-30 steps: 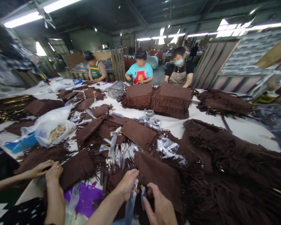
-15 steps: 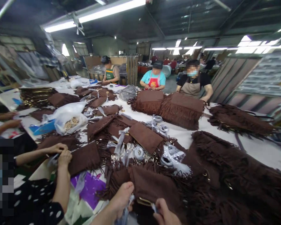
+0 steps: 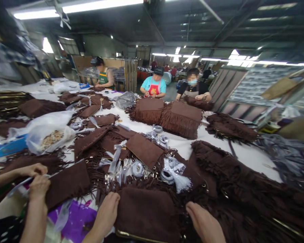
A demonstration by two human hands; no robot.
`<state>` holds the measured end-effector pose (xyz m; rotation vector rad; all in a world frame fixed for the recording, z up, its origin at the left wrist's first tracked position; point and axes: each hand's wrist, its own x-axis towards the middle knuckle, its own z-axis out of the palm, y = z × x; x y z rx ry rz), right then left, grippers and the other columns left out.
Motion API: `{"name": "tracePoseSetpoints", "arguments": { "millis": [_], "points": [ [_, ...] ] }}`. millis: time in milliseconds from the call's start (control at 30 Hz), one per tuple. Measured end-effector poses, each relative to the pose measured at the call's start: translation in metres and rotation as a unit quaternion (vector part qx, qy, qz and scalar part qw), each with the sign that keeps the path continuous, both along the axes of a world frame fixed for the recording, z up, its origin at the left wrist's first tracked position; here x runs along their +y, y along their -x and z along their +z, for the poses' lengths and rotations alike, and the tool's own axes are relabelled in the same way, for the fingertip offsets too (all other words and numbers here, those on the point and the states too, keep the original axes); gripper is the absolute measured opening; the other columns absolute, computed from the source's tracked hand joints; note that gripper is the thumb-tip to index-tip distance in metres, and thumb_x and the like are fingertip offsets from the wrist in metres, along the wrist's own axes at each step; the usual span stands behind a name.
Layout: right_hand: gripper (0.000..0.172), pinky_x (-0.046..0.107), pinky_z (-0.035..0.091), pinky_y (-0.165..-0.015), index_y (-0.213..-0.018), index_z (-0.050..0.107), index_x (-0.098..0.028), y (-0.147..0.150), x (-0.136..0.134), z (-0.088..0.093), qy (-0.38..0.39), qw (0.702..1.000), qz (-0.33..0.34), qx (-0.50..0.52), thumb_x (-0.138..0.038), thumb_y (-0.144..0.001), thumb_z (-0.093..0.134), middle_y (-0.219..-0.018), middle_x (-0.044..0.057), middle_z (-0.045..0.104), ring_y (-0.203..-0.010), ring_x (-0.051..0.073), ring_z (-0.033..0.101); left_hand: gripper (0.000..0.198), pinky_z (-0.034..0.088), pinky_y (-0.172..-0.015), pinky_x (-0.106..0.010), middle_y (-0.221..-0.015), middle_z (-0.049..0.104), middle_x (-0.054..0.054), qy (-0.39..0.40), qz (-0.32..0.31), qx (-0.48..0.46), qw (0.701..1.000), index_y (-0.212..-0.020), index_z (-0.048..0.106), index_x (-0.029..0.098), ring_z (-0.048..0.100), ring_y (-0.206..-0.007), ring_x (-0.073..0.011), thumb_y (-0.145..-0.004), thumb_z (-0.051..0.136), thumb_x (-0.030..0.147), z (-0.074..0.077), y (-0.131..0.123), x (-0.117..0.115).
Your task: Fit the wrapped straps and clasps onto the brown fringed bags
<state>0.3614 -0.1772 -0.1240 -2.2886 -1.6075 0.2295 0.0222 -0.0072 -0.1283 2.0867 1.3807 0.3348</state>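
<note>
A dark brown suede-like fringed bag (image 3: 147, 212) lies in front of me, its gold zipper edge facing me. My left hand (image 3: 107, 212) is closed at the bag's left edge, fingertips against the fabric. Just off the bag's right side, my right hand (image 3: 204, 221) stretches its fingers over dark fringe, apart from the bag's main panel; its thumb is hidden. Behind the bag lie plastic-wrapped rolled straps (image 3: 137, 168) and another brown bag (image 3: 145, 151) with a gold edge.
At left, a co-worker's hands (image 3: 39, 180) hold another brown bag (image 3: 68, 184) above a purple plastic sheet (image 3: 72, 216). A plastic bag of small parts (image 3: 52, 135) stands further left. Stacked fringed bags (image 3: 181, 118) lie across the white table (image 3: 258, 158). Brown fringed pieces (image 3: 243, 175) fill the right side.
The bag now lies flat with its zipper edge towards me. My hands have moved apart to its two sides, and the plastic strips they held are out of them. The view has turned right.
</note>
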Motion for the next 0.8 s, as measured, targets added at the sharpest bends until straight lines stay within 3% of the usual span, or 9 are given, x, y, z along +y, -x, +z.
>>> {"name": "tracePoseSetpoints", "arguments": {
  "millis": [67,133,200,333,467,600,700,800],
  "points": [
    [0.03,0.025,0.048,-0.062,-0.093,0.067,-0.024,-0.031,0.029,0.007,-0.01,0.996,-0.063,-0.059,-0.021,-0.092,0.037,-0.091,0.005,0.07,-0.076,0.019,0.069,0.02,0.043,-0.087,-0.035,-0.094,0.06,-0.007,-0.02,-0.027,-0.016,0.999,-0.086,0.055,0.021,0.055,-0.094,-0.0225,-0.088,0.035,0.019,0.013,-0.02,0.003],
    [0.035,0.027,0.048,-0.068,-0.106,0.065,-0.017,-0.056,0.053,0.003,0.003,0.992,-0.101,-0.072,-0.013,-0.091,0.034,-0.106,0.013,0.068,-0.086,0.02,0.068,0.021,0.044,-0.088,-0.036,-0.096,0.061,-0.008,-0.021,-0.062,-0.024,0.998,-0.088,0.056,0.021,0.056,-0.095,-0.0228,-0.086,0.035,0.016,0.023,-0.043,0.003],
    [0.034,0.026,0.047,-0.071,-0.107,0.066,-0.015,-0.072,0.068,-0.008,0.022,0.992,-0.104,-0.062,-0.01,-0.089,0.037,-0.101,0.013,0.07,-0.088,0.02,0.068,0.024,0.045,-0.091,-0.037,-0.102,0.062,-0.009,-0.009,-0.112,-0.028,0.993,-0.092,0.057,0.021,0.056,-0.098,-0.0228,-0.084,0.036,0.013,0.029,-0.068,-0.001],
    [0.025,0.025,0.045,-0.068,-0.085,0.07,-0.018,-0.084,0.072,-0.028,0.04,0.995,-0.087,-0.033,-0.011,-0.085,0.045,-0.079,0.006,0.072,-0.079,0.019,0.069,0.037,0.036,-0.108,-0.037,-0.131,0.056,-0.009,0.0,-0.259,-0.027,0.965,-0.107,0.06,0.02,0.049,-0.122,-0.0224,-0.08,0.039,0.006,0.028,-0.127,-0.009],
    [0.02,0.024,0.044,-0.065,-0.082,0.065,-0.02,-0.083,0.062,-0.027,0.036,0.995,-0.087,-0.018,-0.018,-0.087,0.046,-0.075,0.003,0.071,-0.073,0.018,0.068,0.058,0.027,-0.115,-0.039,-0.152,0.034,-0.011,-0.041,-0.41,-0.022,0.911,-0.136,0.044,0.014,0.03,-0.139,-0.0253,-0.078,0.044,0.009,0.013,-0.202,-0.005],
    [0.019,0.022,0.041,-0.059,-0.079,0.063,-0.023,-0.08,0.061,-0.019,0.045,0.993,-0.105,-0.034,-0.023,-0.089,0.047,-0.082,0.001,0.07,-0.077,0.017,0.067,0.075,0.018,-0.118,-0.042,-0.156,0.019,-0.018,-0.066,-0.462,0.026,0.884,-0.147,0.024,0.003,0.015,-0.144,-0.0298,-0.077,0.049,0.014,-0.008,-0.269,0.006],
    [0.021,0.022,0.042,-0.06,-0.076,0.064,-0.024,-0.083,0.061,-0.017,0.06,0.991,-0.115,-0.032,-0.021,-0.088,0.047,-0.077,-0.001,0.07,-0.075,0.016,0.067,0.077,0.016,-0.118,-0.042,-0.156,0.019,-0.021,-0.078,-0.461,0.081,0.88,-0.146,0.024,-0.001,0.013,-0.144,-0.0324,-0.076,0.052,0.017,-0.026,-0.292,0.009],
    [0.023,0.025,0.042,-0.058,-0.079,0.066,-0.021,-0.098,0.038,-0.017,0.086,0.988,-0.112,-0.065,-0.011,-0.081,0.046,-0.087,0.006,0.07,-0.083,0.021,0.066,0.078,0.014,-0.118,-0.043,-0.156,0.018,-0.019,-0.11,-0.456,0.102,0.877,-0.147,0.024,0.0,0.01,-0.145,-0.0315,-0.078,0.051,0.023,-0.044,-0.296,0.009]
  ]
}}
